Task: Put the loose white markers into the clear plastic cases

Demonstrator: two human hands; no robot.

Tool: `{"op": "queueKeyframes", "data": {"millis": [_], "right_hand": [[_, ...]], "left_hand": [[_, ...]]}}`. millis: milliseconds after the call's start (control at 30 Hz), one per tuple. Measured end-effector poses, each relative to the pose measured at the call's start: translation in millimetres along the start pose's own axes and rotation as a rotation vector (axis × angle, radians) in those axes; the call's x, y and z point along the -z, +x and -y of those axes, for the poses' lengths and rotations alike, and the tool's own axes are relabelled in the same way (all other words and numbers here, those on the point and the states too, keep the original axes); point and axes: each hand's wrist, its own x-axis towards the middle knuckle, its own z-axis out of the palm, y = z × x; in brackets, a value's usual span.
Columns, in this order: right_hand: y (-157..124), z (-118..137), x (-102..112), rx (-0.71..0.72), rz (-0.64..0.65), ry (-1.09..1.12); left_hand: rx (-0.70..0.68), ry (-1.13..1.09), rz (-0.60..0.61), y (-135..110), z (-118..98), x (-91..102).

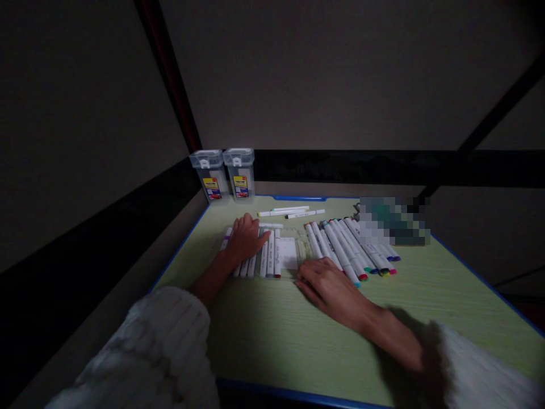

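Observation:
My left hand point(246, 238) lies palm down, fingers stretched, on a row of white markers point(264, 258) that sit side by side in a clear tray on the green table point(272, 335). My right hand point(330, 287) rests flat on the table at the near right corner of that tray, fingers extended toward it, holding nothing. Just right of it lies a second row of white markers with coloured caps point(349, 250). Both arms wear white knitted sleeves.
Two clear lidded boxes point(223, 173) with yellow labels stand at the table's far left corner. Three loose markers point(292, 213) lie beyond the rows. A blurred-out patch point(392, 221) covers something at the far right. The table has a blue edge; dark walls surround it.

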Motion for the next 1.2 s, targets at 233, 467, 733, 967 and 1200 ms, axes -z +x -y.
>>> {"op": "queueKeyframes", "data": {"millis": [233, 467, 733, 967, 1200], "right_hand": [[-0.1, 1.4, 0.9, -0.008, 0.019, -0.018], [-0.2, -0.2, -0.2, 0.004, 0.008, -0.006], [-0.4, 0.0, -0.1, 0.006, 0.006, 0.015], [-0.5, 0.0, 0.5, 0.01, 0.006, 0.021], [0.0, -0.4, 1.6, 0.01, 0.017, 0.007]], "left_hand": [[0.006, -0.036, -0.005, 0.8, 1.4, -0.1], [0.028, 0.006, -0.023, 0.3, 0.0, 1.3], [0.005, 0.019, -0.023, 0.1, -1.6, 4.3], [-0.021, -0.039, -0.029, 0.8, -1.8, 6.5], [0.009, -0.055, -0.012, 1.5, -0.6, 7.4]]}}
